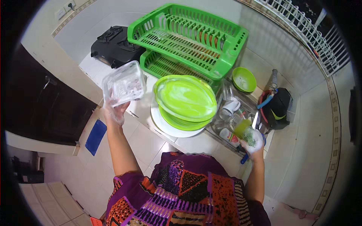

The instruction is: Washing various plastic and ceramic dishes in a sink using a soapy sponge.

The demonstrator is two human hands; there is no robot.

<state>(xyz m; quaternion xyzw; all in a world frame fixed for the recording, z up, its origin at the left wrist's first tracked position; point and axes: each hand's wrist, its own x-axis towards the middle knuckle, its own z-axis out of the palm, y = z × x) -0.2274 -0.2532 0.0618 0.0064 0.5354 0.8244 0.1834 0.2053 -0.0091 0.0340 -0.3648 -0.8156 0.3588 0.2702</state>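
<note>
On the left, my left hand [115, 113] grips the lower corner of a clear plastic food container [124, 83], which is tilted and streaked with suds. My right hand [254, 142], covered in foam, holds a green scouring sponge [249, 135] over the right side of the sink [210, 130]. Between my hands, a soapy green oval plate [185, 97] rests on another green plate [181, 124], with a white plate [169, 131] beneath them. Inside the sink lie several jars, a white mug [232, 104] and a white container with a red label [229, 137].
A two-tier green dish rack [181, 41] stands behind the plates, with a black gas stove [116, 46] to its left. A green bowl [244, 79] holding suds sits behind the sink. The tap [273, 79] and a black bucket-like vessel [278, 108] are at the right.
</note>
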